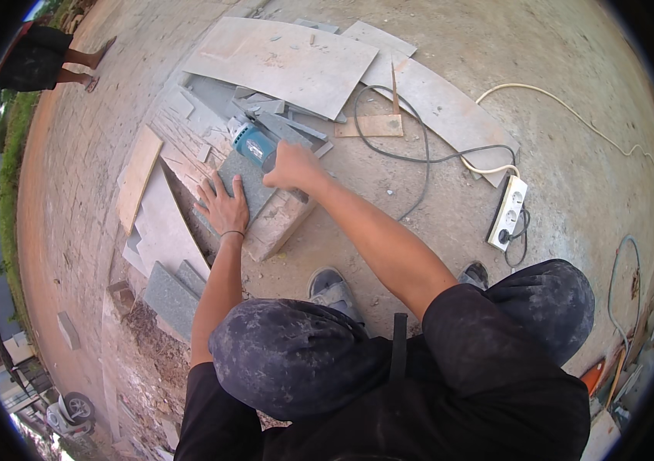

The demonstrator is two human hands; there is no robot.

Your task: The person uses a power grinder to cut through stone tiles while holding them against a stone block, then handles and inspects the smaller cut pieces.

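1. The teal grinder (253,144) is at the far edge of the grey tile (259,187), its long axis slanting from near right to far left.
2. Its head points far and left; the grip end is toward the person. The disc is too small to make out.
3. The right hand (294,167) is curled firmly around the grinder's near end.
4. The left hand (222,201) lies palm down on the tile, fingers spread, gripping nothing, to the left of and nearer than the grinder.
5. The tile lies on a pale block (285,224), which runs from near left to far right.
6. Beyond the grinder, a large pale slab (285,61) lies over broken pieces.
7. Well to the right is a white power strip (509,207).
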